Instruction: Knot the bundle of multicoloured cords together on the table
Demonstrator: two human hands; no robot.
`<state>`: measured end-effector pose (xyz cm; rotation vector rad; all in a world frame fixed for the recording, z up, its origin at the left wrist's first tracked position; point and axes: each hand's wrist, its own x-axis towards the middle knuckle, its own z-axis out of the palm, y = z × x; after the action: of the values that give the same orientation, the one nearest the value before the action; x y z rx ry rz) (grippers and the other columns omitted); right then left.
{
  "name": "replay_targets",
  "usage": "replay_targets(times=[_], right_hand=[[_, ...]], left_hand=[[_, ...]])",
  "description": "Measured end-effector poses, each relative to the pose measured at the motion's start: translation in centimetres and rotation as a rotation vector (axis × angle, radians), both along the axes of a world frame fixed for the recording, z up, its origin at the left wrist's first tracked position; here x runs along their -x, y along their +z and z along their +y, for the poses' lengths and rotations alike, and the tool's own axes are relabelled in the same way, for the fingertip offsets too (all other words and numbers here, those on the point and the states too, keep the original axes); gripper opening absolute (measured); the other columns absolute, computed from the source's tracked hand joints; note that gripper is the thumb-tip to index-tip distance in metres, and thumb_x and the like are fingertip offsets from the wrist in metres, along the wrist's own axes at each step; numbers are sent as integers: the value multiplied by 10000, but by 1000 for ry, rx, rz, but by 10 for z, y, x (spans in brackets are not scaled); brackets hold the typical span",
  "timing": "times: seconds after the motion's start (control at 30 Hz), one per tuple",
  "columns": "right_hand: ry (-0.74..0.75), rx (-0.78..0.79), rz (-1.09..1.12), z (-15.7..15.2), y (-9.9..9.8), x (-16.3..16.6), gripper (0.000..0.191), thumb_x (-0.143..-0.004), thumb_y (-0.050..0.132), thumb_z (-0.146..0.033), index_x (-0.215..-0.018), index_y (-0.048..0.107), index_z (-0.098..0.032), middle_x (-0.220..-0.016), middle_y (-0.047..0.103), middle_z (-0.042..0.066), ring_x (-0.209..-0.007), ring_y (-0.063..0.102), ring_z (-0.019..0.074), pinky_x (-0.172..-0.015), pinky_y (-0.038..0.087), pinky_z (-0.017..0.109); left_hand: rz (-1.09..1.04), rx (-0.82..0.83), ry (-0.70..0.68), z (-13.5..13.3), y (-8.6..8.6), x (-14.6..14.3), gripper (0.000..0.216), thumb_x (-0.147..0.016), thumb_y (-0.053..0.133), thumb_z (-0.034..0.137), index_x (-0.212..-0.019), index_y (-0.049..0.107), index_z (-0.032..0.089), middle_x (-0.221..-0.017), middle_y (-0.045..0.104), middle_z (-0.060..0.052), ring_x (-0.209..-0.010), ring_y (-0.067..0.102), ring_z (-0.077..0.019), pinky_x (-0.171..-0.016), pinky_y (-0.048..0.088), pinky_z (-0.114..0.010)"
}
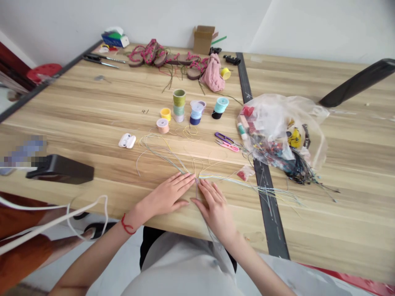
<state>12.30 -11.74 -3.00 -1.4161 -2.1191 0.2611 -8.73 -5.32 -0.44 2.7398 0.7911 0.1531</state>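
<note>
One wood table (92, 107) fills the view, with a black seam strip down its right half. Clear plastic bag (277, 119) lies on the right across the seam, stuffed with beads, cords and bits. Someone in orange (18, 242) sits at the left edge, not involved; a white cable (92, 205) loops in front of them.

Left hand (168, 193) is palm down at the near edge, fingers straight and close together, tips on the spot where the threads (240, 181) meet. Right hand (216, 209) is just beside it, also flat, fingers slightly fanned, holding nothing in a closed grasp. Both press on the crossing point. A red cord (126, 225) is tied round the left wrist.

From that point the threads fan out two ways: a pale bundle goes right across the seam, and another sweeps left and up in a loop. One strand drops between the hands over the table edge, so the anchor end is out of sight.

Step, as a guess: strands are being laid out and sorted at the knot, with braiding not yet going. A next move would call for one hand to pin the knot while the other picks out a single strand. The threads are fine and tangle easily.

Spools (179, 105) stand mid-table, well apart from the hands. Snips (227, 142) lie near the bag, and a white case (127, 141) sits left of the threads. Sandals (151, 55), a pink cloth (214, 74) and a box (203, 39) are at the far edge.
</note>
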Motion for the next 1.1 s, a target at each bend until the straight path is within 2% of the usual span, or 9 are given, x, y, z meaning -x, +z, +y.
replay_targets(times=[0.2,0.6,0.83,0.97,1.1], right_hand=[[-27,-10,-21,-2,-2,0,520,-970,547,-351,-1442,440,-161,-1390,582,178,-1314,538,299,-1072,480,550],[-86,-92,-125,-3,0,1,482,-969,546,-360,-1371,477,-104,-1321,625,216,-1248,593,327,-1035,503,555],[-45,-93,-119,-1,2,-6,459,-971,539,-346,-1360,501,-105,-1329,622,211,-1252,591,324,-1046,496,558],[36,-78,-79,5,7,-16,371,-977,523,-269,-1325,547,-144,-1310,646,167,-1232,611,282,-1076,487,523],[93,-44,-28,19,15,-27,295,-978,506,-247,-1240,633,-196,-1390,583,147,-1297,552,287,-1092,463,541]], left_hand=[[-18,-13,29,-1,-8,0,635,-1035,389,418,-1571,164,161,-1605,285,-115,-1500,234,-220,-1230,213,-395],[8,-26,43,-3,-10,-1,632,-1027,415,406,-1550,196,128,-1611,255,-148,-1507,205,-237,-1224,228,-405],[23,-43,17,2,-8,-3,532,-1010,474,360,-1463,349,110,-1585,319,-157,-1481,284,-266,-1214,269,-431],[-118,-24,82,6,-1,-8,339,-1008,475,274,-1320,472,142,-1578,338,-155,-1487,276,-243,-1215,290,-455],[-298,12,277,12,3,-16,105,-961,560,234,-1045,557,171,-1544,376,-152,-1458,322,-267,-1185,339,-503]])
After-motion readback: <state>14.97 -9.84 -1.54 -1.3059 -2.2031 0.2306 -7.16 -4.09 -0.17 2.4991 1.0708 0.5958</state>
